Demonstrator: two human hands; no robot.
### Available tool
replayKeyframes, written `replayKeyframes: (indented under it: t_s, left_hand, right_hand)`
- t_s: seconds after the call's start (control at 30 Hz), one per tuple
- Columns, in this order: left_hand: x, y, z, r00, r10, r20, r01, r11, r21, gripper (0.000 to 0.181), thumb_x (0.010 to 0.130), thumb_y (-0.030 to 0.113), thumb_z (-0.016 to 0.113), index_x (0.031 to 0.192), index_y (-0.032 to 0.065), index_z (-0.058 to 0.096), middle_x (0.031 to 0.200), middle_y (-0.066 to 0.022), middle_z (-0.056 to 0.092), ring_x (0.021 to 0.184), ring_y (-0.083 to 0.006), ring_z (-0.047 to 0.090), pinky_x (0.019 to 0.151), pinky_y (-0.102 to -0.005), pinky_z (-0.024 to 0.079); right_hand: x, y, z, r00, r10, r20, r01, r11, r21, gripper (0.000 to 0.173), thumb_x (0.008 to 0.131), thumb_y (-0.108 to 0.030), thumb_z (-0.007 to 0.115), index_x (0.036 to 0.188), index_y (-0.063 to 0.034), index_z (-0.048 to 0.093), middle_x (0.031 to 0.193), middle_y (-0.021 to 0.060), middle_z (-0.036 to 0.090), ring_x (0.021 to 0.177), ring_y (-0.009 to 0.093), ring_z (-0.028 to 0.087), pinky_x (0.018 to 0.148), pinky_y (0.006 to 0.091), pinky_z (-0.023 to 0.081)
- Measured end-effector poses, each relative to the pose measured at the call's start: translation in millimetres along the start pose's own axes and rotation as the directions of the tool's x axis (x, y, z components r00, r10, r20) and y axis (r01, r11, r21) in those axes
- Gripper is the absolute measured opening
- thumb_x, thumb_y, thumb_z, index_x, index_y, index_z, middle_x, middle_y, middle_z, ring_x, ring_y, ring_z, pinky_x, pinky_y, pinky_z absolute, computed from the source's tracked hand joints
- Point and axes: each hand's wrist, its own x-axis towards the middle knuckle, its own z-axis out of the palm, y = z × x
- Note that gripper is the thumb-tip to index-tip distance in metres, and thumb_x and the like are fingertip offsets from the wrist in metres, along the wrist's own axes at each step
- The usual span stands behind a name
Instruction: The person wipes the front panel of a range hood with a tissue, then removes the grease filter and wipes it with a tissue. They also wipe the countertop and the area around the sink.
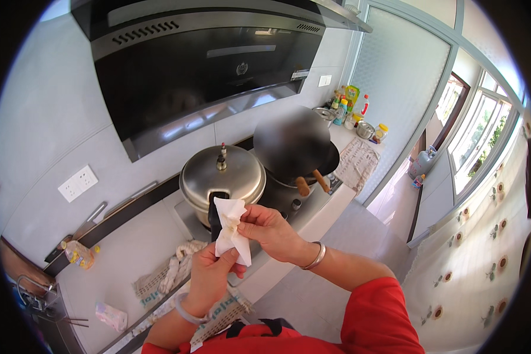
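Note:
A crumpled white paper tissue is held up between both hands, with faint yellowish marks near its middle. My left hand pinches its lower end, and a pale bangle circles that wrist. My right hand grips the upper side between thumb and fingers; a silver bangle sits on the wrist. Just beyond the tissue stands a lidded metal pressure cooker on the gas stove. Its black handle points towards me and is partly hidden by the tissue.
Beside the cooker is dark cookware with wooden handles, largely blurred. Bottles and jars crowd the far counter corner. A range hood overhangs the stove. Left lie a patterned cloth, a tissue pack and a bottle.

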Motion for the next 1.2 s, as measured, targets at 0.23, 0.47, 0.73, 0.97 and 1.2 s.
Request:
replayKeyframes:
  t_s: [0.23, 0.47, 0.73, 0.97, 1.2]
  left_hand:
    - [94.2, 15.5, 60.9, 0.997, 0.021, -0.079, 0.01, 0.928, 0.372, 0.007, 0.081, 0.005, 0.057, 0.079, -0.002, 0.057, 0.063, -0.0073, 0.058, 0.042, -0.0081, 0.047, 0.037, -0.0205, 0.038]
    - [176.9, 2.3, 101.9, 0.883, 0.4, -0.248, -0.237, 0.833, 0.499, 0.008, 0.085, 0.006, 0.047, 0.085, -0.0005, 0.052, 0.059, -0.0054, 0.054, 0.048, -0.009, 0.049, 0.045, -0.0206, 0.041]
    - [199.5, -6.5, 120.7, 0.632, 0.526, -0.569, -0.015, 0.742, 0.671, 0.01, 0.086, 0.011, 0.045, 0.086, 0.0021, 0.05, 0.055, -0.0024, 0.047, 0.043, -0.0076, 0.043, 0.04, -0.0192, 0.035]
    - [178.4, -24.0, 101.9, 0.351, 0.547, -0.76, 0.156, 0.766, 0.624, 0.013, 0.087, 0.017, 0.048, 0.083, 0.0047, 0.049, 0.052, 0.0005, 0.043, 0.04, -0.0054, 0.039, 0.034, -0.0195, 0.034]
    - [206.7, -4.2, 149.4, 0.353, 0.527, -0.773, 0.252, 0.742, 0.621, 0.01, 0.088, 0.009, 0.049, 0.087, 0.0011, 0.055, 0.064, 0.0004, 0.049, 0.056, -0.0058, 0.041, 0.05, -0.0188, 0.035]
  right_hand:
    - [44.7, -32.2, -116.0, 0.991, -0.116, 0.064, 0.123, 0.983, -0.133, 0.016, 0.085, -0.007, 0.052, 0.099, -0.0002, 0.055, 0.082, 0.0001, 0.058, 0.075, 0.005, 0.052, 0.067, 0.0209, 0.044]
    - [181.2, -27.3, -412.1, 0.997, 0.077, -0.022, -0.055, 0.861, 0.506, 0.008, 0.085, -0.012, 0.051, 0.077, -0.0137, 0.051, 0.065, -0.0035, 0.046, 0.052, 0.005, 0.04, 0.043, 0.0189, 0.029]
    - [367.0, 39.8, -674.0, 0.956, 0.115, -0.268, 0.026, 0.882, 0.47, 0.01, 0.082, -0.008, 0.05, 0.09, -0.0038, 0.055, 0.074, 0.0048, 0.054, 0.06, 0.017, 0.051, 0.051, 0.0311, 0.043]
    - [463.8, 65.2, -739.0, 0.873, 0.207, -0.442, 0.218, 0.647, 0.731, 0.013, 0.083, -0.001, 0.039, 0.089, 0.0007, 0.051, 0.076, 0.0108, 0.053, 0.06, 0.017, 0.052, 0.052, 0.0275, 0.045]
    - [504.1, 25.7, -725.9, 0.786, 0.298, -0.541, 0.266, 0.626, 0.733, 0.014, 0.081, 0.0, 0.035, 0.085, 0.0019, 0.048, 0.064, 0.0072, 0.047, 0.048, 0.013, 0.042, 0.04, 0.023, 0.034]
